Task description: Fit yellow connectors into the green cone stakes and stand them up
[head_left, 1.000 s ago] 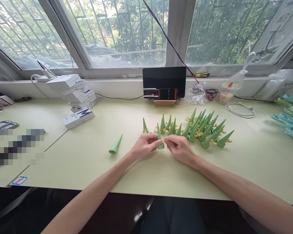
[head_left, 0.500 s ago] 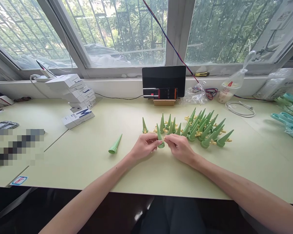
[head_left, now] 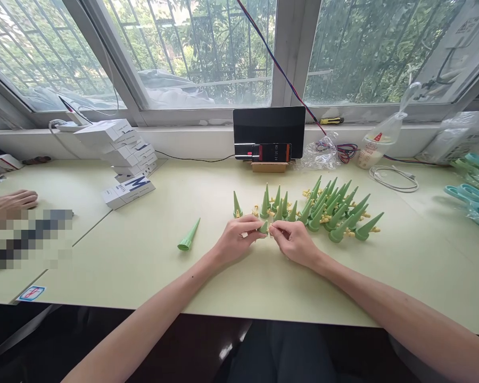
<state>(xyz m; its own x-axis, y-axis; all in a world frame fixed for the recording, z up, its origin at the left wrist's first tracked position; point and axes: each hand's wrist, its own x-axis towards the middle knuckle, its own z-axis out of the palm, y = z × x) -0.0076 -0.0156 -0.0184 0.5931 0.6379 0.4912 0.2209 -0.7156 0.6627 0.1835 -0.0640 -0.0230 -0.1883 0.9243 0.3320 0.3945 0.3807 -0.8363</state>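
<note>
My left hand [head_left: 237, 236] grips a green plastic cone spike [head_left: 264, 227] between thumb and fingers; the cone looks foreshortened, so it is tilted. Close by its right side, my right hand [head_left: 293, 242] is closed in a pinch around a small yellow valve [head_left: 270, 227], mostly hidden by the fingertips. Whether valve and cone touch is unclear. A loose green cone [head_left: 189, 235] lies on its side to the left. Beyond my hands stand several green cones [head_left: 323, 210], many with yellow valves on their sides. Another upright cone [head_left: 236, 205] stands just behind my left hand.
White boxes [head_left: 120, 149] are stacked at the back left. A phone [head_left: 272, 152] leans on a black panel [head_left: 269, 125] by the window. A bagged cup [head_left: 377, 146], a coiled cable [head_left: 393, 178] and bagged teal items [head_left: 471, 194] lie right. A co-worker's hand [head_left: 14, 202] rests far left.
The cone in my left hand has tipped from upright to foreshortened. My right hand stays pinched beside it. At the far left, the co-worker's hand has come further into view.
</note>
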